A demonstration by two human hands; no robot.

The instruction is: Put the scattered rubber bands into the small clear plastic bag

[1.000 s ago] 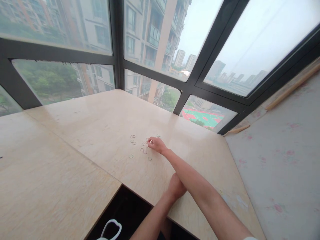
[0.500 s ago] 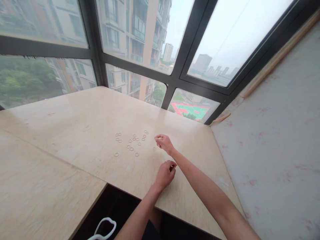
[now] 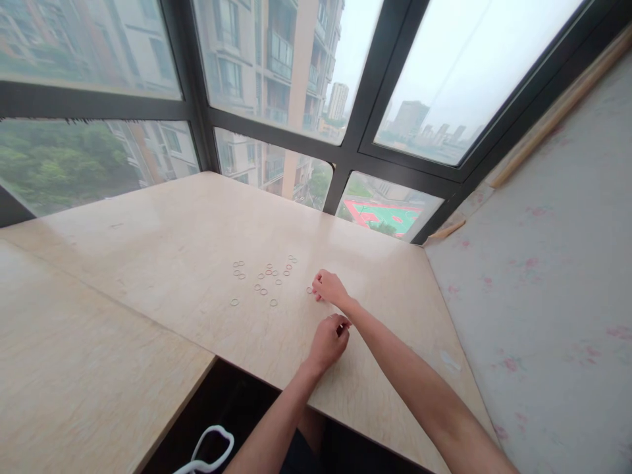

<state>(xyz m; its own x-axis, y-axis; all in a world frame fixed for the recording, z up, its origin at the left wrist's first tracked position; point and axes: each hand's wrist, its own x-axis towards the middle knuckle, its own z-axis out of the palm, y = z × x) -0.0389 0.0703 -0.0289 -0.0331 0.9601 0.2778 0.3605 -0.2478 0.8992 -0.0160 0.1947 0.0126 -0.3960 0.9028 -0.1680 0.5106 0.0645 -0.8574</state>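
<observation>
My right hand [image 3: 330,288] is lowered to the tabletop with its fingers bent and drawn together. A small thin ring [image 3: 309,289] lies at its fingertips; whether they pinch it I cannot tell. Closer to the front edge, my left hand [image 3: 330,342] rests on the table, fingers curled in toward the thumb, and what they hold, if anything, is hidden. Left of my hands lie several more thin rings, some pale and some reddish, among them a red ring [image 3: 269,272], a greenish ring [image 3: 235,302] and a pale ring [image 3: 273,303].
The cream marbled tabletop [image 3: 162,276] runs back to dark-framed windows [image 3: 355,158]. A floral-papered wall [image 3: 543,283] bounds it on the right. At the front is a dark gap with a white looped object [image 3: 214,431]. A whitish patch [image 3: 450,361] lies near the wall.
My right hand has come down and slightly toward me, so its fingertips are now beside the single ring. My left hand keeps its place. The view has shifted slightly.
</observation>
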